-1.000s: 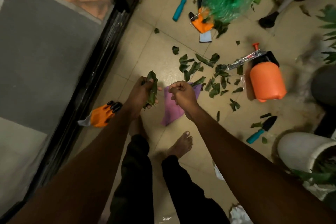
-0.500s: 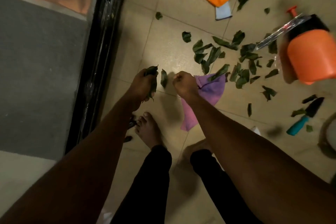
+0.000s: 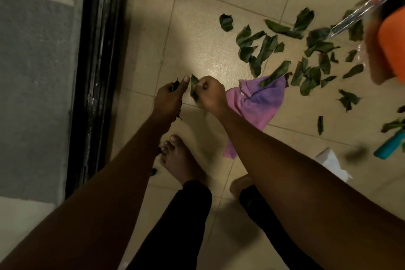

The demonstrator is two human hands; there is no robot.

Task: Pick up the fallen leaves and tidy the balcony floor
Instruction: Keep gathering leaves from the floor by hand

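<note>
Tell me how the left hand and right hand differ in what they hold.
The left hand grips a crumpled bunch of dark green leaves; the right hand pinches one single dark green leaf. The left hand's thumb sticks out straight; the right hand's fingers are all curled. Both hover close together over the beige tiled floor.

You've got smooth, glossy floor tiles (image 3: 210, 59) under you, throwing back a bright sheen mid-frame, and the leaves (image 3: 263, 46) scattered to the right look dark and leathery with a faint waxy shine. The purple cloth (image 3: 258, 98) at centre right reads soft, matt and fuzzy, while the orange sprayer (image 3: 392, 46) at the right edge is smooth plastic, with a strip of shiny clear film (image 3: 359, 14) across it catching the light. On the left, the black door track (image 3: 98, 50) looks like painted metal, scuffed and flecked, and the grey mat (image 3: 32, 94) beyond it is matt and rough.
</note>
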